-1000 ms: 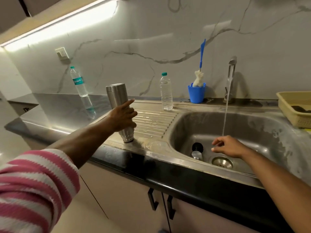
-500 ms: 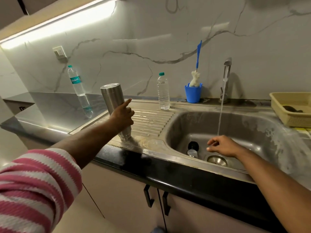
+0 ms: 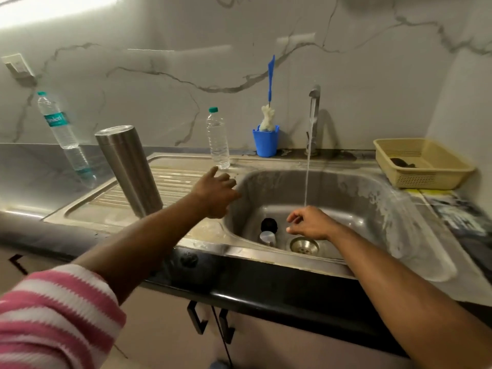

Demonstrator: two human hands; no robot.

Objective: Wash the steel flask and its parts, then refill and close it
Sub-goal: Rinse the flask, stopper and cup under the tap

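Note:
The steel flask stands upside down on the ribbed drainboard, left of the sink. My left hand hovers to its right over the sink's left rim, fingers loose, holding nothing. In the sink basin lie a black flask part and a steel cap, next to the drain. My right hand hangs under the running water stream with fingers loosely curled, empty.
The tap runs at the back. A blue cup with a brush and a small water bottle stand behind the sink. A larger bottle leans at the left wall. A beige basket sits right.
My left hand let go of the flask, which now stands alone on the drainboard, and moved right toward the sink. My right hand stayed under the water.

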